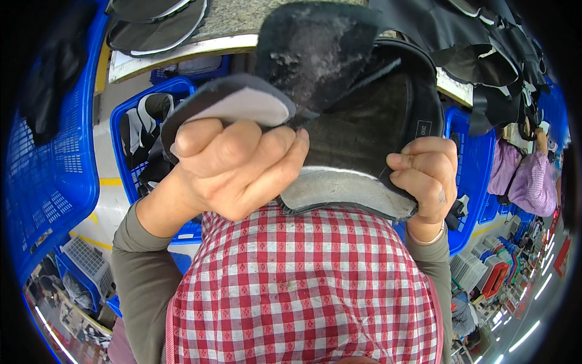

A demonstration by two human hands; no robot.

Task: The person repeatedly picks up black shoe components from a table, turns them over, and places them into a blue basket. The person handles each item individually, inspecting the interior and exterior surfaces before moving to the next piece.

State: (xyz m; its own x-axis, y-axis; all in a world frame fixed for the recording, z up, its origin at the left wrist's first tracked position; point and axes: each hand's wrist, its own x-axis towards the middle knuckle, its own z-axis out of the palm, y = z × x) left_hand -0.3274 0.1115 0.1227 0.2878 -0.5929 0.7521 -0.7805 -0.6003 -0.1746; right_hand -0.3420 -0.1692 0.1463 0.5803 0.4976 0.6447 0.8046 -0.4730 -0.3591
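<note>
A black shoe upper (370,115) is held up in front of my chest, its dark inner side toward me. A worn, fuzzy dark flap (312,60) stands up at its far side, and a light grey band (345,191) lines the near edge. My left hand (236,164) is closed on the upper's left part, with the fingers curled over a folded edge showing a whitish patch (248,106). At the right edge, my right hand (427,173) grips the same upper between thumb and fingers. Parts of the upper are hidden behind both hands.
Ahead is a speckled worktable (233,21) with dark uppers (160,30) at left and black pieces (424,27) hanging over at right. Blue crates (124,109) with uppers stand below; a large blue basket (54,164) is at far left. Another person's checked sleeve (533,182) shows at right.
</note>
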